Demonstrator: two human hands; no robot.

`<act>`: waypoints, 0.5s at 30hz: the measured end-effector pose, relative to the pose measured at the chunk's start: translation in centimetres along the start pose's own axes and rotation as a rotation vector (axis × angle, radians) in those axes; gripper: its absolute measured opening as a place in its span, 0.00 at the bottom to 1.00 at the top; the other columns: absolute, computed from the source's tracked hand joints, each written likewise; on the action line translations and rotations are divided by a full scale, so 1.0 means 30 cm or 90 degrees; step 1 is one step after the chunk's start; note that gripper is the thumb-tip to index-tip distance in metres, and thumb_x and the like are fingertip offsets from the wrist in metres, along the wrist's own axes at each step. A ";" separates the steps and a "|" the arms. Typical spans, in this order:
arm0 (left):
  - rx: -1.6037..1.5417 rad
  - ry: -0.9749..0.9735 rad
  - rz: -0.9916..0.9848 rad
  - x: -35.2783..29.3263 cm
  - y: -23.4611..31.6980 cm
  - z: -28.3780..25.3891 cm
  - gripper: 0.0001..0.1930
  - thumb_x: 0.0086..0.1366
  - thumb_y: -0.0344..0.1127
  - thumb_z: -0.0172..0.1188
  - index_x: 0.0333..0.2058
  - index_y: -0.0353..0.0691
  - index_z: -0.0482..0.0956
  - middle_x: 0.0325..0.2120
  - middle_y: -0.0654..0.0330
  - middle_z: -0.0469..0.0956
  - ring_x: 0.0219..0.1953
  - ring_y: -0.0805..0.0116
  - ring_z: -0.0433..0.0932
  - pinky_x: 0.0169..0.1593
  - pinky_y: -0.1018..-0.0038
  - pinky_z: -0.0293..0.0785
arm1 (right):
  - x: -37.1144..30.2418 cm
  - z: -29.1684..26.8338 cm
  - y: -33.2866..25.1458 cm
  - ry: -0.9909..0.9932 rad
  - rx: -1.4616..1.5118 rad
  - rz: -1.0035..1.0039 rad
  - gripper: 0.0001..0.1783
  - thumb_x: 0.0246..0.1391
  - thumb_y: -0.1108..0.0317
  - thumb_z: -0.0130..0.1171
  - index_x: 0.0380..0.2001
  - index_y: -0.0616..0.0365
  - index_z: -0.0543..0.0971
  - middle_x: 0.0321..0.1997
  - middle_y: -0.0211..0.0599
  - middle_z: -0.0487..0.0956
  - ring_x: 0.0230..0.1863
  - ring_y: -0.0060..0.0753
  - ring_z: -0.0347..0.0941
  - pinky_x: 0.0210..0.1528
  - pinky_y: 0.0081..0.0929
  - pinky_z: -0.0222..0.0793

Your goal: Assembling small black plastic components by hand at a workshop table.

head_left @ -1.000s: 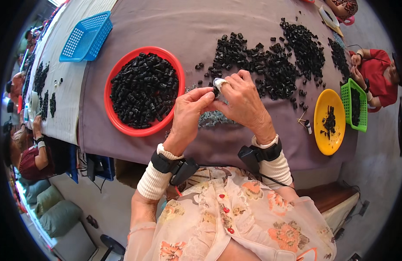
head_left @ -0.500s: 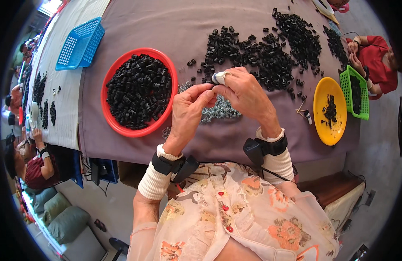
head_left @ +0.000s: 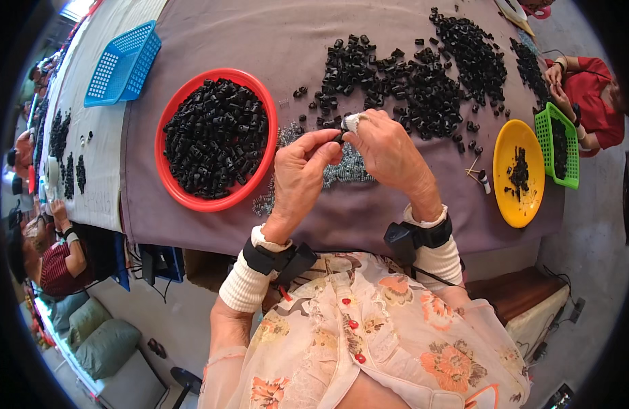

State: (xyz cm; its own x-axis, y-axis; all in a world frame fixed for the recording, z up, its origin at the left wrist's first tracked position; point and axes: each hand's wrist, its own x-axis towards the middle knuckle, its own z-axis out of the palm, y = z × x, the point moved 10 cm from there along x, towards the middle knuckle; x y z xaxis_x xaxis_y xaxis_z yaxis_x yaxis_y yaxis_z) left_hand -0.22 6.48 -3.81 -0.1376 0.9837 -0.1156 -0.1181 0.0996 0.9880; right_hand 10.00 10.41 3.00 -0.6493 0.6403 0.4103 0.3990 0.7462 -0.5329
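My left hand pinches a small black plastic piece between thumb and fingertips. Meeting it from the other side, my right hand grips the same piece, with a white wrap round one finger. The fingers hide most of the piece. Beneath and between both hands lies a heap of small silver coil springs. Left of my hands is a red basin heaped with black plastic parts. Beyond my right hand, similar loose black parts are spread across the cloth.
A yellow plate with small black bits and a green basket stand at the right. A small bottle lies near thin sticks. At the far left is a blue basket. Other people sit at both sides of the cloth-covered table.
My fingertips have drawn slightly apart, so more of the black piece shows between them. Both hands have shifted a little to the right. The things on the table look unchanged.
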 end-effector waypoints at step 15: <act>-0.123 0.037 -0.018 -0.007 -0.022 0.001 0.12 0.62 0.25 0.56 0.44 0.30 0.78 0.31 0.59 0.81 0.32 0.77 0.78 0.38 0.82 0.74 | -0.027 -0.004 -0.014 0.010 -0.008 -0.014 0.07 0.46 0.72 0.59 0.26 0.64 0.73 0.28 0.43 0.74 0.34 0.46 0.69 0.42 0.39 0.63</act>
State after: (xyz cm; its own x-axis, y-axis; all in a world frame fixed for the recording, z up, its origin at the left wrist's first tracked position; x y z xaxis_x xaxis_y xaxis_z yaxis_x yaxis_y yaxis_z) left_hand -0.08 6.22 -4.44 -0.1880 0.9698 -0.1552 -0.3079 0.0918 0.9470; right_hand 10.43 9.61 2.97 -0.6474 0.6267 0.4338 0.3927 0.7620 -0.5148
